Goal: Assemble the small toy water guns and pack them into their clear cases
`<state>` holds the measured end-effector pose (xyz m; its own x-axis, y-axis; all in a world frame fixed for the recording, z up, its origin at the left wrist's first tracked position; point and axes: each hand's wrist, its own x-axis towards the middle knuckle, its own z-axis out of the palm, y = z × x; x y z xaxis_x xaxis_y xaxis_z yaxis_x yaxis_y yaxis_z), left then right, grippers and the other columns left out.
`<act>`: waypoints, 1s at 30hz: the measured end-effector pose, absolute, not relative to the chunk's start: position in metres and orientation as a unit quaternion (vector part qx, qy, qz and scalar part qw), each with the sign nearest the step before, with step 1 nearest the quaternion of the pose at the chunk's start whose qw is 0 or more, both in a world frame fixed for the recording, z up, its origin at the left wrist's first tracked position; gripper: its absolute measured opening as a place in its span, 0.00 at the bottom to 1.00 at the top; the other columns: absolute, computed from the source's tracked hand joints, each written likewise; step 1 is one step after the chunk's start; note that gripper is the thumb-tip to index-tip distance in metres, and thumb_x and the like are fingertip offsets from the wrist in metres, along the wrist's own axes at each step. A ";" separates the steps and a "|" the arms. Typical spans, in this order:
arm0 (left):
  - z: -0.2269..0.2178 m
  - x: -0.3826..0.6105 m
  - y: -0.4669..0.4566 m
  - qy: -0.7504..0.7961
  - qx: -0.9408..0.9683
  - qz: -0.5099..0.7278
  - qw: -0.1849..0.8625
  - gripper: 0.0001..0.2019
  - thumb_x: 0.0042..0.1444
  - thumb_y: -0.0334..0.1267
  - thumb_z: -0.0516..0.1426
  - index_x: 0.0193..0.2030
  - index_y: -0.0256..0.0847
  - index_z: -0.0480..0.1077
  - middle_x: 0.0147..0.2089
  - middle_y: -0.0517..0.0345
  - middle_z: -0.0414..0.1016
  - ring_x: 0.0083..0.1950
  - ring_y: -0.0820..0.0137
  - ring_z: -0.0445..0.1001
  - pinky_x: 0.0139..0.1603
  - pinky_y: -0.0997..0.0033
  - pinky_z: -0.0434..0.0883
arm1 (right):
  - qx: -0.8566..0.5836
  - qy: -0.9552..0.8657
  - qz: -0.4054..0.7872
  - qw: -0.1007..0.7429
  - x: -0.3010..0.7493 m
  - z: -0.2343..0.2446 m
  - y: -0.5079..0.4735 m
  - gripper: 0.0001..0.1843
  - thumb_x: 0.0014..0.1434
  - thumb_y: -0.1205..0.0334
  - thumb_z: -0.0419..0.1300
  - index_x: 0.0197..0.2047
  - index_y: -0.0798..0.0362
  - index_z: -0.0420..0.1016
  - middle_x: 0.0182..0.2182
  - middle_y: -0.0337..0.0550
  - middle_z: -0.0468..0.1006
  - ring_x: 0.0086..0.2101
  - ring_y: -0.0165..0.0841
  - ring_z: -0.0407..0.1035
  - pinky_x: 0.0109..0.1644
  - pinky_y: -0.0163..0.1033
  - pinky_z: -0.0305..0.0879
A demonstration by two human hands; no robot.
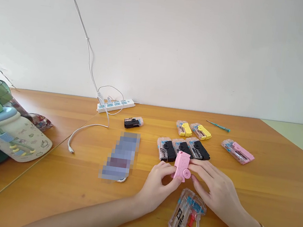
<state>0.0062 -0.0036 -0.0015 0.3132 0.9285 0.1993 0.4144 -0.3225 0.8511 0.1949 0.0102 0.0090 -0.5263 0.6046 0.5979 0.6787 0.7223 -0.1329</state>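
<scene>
On my feed both hands meet over the wooden table [271, 181], near its front middle. The left hand [159, 183] pinches the pink piece [181, 166] from its left side, thumb and fingers closed on it, and the right hand [214, 188] grips its right edge by the round hub, fingertips pressed to it (the piece stands roughly upright, just clear of the table). Just below the hands lies a clear shell [187, 215] with a pink base and a red part inside, touched by neither hand. Directly behind the piece I count 3 black toys [182, 148] in a row, then 2 yellow toys [193, 130] farther back, and 1 pink toy [238, 151] off right. A teal screwdriver [218, 126] lies near the wall, well apart from a power strip [116, 106].
</scene>
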 end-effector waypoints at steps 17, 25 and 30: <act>-0.005 0.009 -0.002 0.483 0.759 0.314 0.302 0.15 0.58 0.36 0.51 0.21 0.40 0.68 0.19 0.64 0.59 0.27 0.72 0.58 0.33 0.71 0.59 | -0.386 -0.862 -0.192 0.266 0.174 0.006 -0.008 0.16 0.61 0.67 0.46 0.23 0.53 0.65 0.18 0.39 0.66 0.22 0.33 0.58 0.31 0.38 0.50; -0.003 0.010 -0.003 0.485 0.765 0.302 0.296 0.16 0.56 0.35 0.52 0.18 0.40 0.65 0.18 0.64 0.58 0.26 0.72 0.57 0.33 0.70 0.60 | -0.398 -0.847 -0.261 0.238 0.169 0.000 -0.010 0.16 0.56 0.70 0.47 0.20 0.53 0.65 0.16 0.40 0.64 0.21 0.33 0.58 0.30 0.40 0.50; -0.005 0.009 -0.002 0.487 0.754 0.317 0.308 0.17 0.58 0.37 0.50 0.19 0.40 0.69 0.18 0.62 0.62 0.27 0.71 0.59 0.34 0.71 0.61 | -0.404 -0.838 -0.292 0.224 0.161 -0.006 -0.009 0.14 0.53 0.73 0.46 0.21 0.52 0.66 0.16 0.41 0.64 0.22 0.36 0.58 0.43 0.46 0.55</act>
<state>0.0091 -0.0022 -0.0047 0.3258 0.9285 0.1781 0.5384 -0.3371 0.7724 0.1614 -0.0091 -0.0059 -0.5739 0.5456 0.6107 0.8070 0.5035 0.3086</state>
